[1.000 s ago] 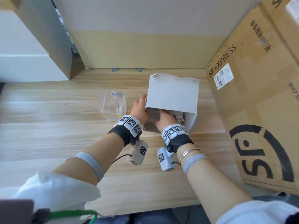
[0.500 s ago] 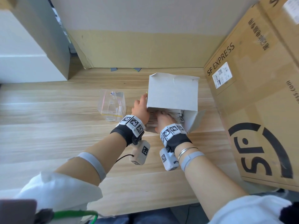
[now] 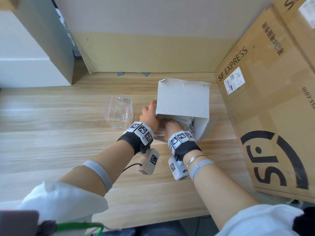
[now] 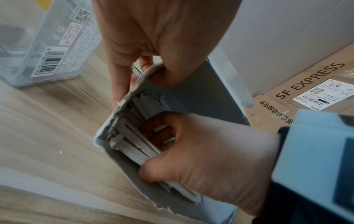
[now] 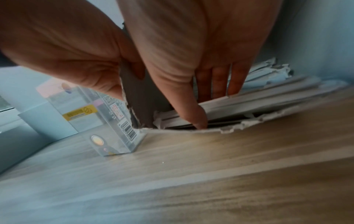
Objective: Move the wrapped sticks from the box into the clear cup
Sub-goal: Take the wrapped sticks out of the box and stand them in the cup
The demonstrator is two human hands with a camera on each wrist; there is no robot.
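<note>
A white cardboard box [image 3: 183, 99] lies on its side on the wooden table, its torn mouth facing me. White paper-wrapped sticks [image 4: 134, 136] are stacked inside. My left hand [image 3: 149, 114] grips the box's left wall [image 4: 153, 72], thumb inside and fingers outside. My right hand [image 3: 168, 126] is inside the mouth, with its fingers [image 5: 220, 81] over the top of the sticks [image 5: 258, 100] and its thumb tucked under their front ends, pinching a bundle. The clear square cup [image 3: 119, 113] stands upright just left of the box, close to my left hand.
A large SF Express carton [image 3: 272, 108] stands against the box's right side. A cardboard panel [image 3: 153, 53] closes off the back and a white cabinet [image 3: 25, 57] stands at far left. Bare table [image 3: 51, 133] stretches left and in front.
My right hand has worked a little deeper into the box mouth and closed on the sticks. My left hand stays on the box's left wall. The cup has not moved.
</note>
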